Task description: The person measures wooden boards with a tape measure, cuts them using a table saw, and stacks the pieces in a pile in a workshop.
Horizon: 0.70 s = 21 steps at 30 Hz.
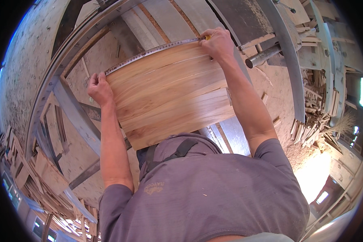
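Note:
A tape measure (155, 49) is stretched along the far edge of a wooden panel (169, 92), its printed blade lying from one side to the other. At the panel's far left corner, my left hand (100, 89) pinches the blade's end. My right hand (218, 43) is closed around the tape's case near the far right corner; only a bit of yellow shows between the fingers. The panel is made of several joined light-brown strips and lies flat on a metal machine bed (238, 135) in front of my body.
A curved metal rail (54, 76) runs along the left, with a grey frame leg (77, 115) below it. To the right, a round metal bar (263, 55) juts out beside an upright metal beam (288, 60). Wood scraps (310, 125) are heaped at right, more offcuts (40, 181) at lower left.

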Each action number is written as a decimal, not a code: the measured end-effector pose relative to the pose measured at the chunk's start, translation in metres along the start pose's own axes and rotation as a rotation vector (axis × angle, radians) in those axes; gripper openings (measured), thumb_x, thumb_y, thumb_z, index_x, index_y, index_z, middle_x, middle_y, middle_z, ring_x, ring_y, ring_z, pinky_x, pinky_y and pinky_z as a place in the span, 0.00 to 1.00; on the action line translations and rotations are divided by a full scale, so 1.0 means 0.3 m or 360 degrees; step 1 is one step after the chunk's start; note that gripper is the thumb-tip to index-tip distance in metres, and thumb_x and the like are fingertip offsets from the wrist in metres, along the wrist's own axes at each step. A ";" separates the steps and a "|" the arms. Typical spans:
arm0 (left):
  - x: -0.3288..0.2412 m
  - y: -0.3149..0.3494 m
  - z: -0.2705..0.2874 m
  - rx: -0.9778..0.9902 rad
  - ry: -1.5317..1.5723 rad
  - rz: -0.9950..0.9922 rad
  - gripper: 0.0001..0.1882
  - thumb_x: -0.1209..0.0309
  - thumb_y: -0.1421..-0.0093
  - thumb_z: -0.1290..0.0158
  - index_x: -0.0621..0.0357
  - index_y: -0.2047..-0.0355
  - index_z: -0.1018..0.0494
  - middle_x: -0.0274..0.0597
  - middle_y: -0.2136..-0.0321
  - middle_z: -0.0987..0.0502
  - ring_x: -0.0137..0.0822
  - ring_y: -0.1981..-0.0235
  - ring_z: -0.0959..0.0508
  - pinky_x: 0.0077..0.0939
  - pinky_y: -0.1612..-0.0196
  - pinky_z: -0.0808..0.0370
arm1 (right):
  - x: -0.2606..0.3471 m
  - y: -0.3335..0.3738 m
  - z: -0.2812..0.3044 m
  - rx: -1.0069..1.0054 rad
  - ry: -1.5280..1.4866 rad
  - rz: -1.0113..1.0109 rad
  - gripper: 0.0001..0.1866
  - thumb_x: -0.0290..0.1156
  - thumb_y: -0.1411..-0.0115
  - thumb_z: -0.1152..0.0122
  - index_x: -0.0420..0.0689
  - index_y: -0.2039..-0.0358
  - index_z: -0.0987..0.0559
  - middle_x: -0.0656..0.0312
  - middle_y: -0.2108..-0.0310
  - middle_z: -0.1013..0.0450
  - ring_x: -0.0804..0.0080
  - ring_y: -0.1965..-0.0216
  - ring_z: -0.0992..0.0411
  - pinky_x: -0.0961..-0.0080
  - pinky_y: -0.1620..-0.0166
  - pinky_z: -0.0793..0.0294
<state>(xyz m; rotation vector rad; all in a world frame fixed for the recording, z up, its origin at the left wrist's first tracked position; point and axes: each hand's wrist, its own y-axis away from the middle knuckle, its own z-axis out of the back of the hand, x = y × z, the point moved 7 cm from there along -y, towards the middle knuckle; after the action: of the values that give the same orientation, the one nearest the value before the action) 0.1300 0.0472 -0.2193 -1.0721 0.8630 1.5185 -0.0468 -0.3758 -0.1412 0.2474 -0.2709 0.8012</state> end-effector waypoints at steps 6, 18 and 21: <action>-0.023 0.005 -0.010 0.0181 -0.0126 0.0082 0.16 0.67 0.35 0.39 0.71 0.57 0.17 0.38 0.67 0.16 0.27 0.65 0.22 0.24 0.58 0.26 | -0.007 -0.046 -0.015 0.0133 -0.0097 -0.0074 0.14 0.35 0.54 0.33 0.54 0.64 0.10 0.54 0.59 0.19 0.54 0.52 0.24 0.62 0.50 0.21; -0.043 0.016 -0.007 0.0162 -0.0185 0.0083 0.15 0.67 0.35 0.40 0.70 0.56 0.17 0.40 0.67 0.15 0.27 0.65 0.22 0.25 0.57 0.25 | -0.005 -0.078 -0.006 0.0365 -0.0114 -0.0133 0.14 0.35 0.57 0.33 0.55 0.67 0.10 0.55 0.65 0.17 0.56 0.61 0.19 0.67 0.56 0.21; -0.046 0.021 -0.004 0.0173 -0.0142 0.0078 0.16 0.66 0.34 0.40 0.70 0.56 0.17 0.40 0.66 0.14 0.27 0.65 0.21 0.25 0.57 0.25 | -0.003 -0.070 -0.004 0.0348 -0.0139 -0.0165 0.14 0.34 0.57 0.34 0.54 0.67 0.10 0.54 0.67 0.17 0.55 0.62 0.19 0.67 0.56 0.20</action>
<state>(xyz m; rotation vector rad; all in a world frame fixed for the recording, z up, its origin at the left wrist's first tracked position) 0.1249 0.0401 -0.2067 -0.9037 0.9049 1.5302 -0.0319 -0.3902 -0.1450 0.4992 -0.2507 0.7182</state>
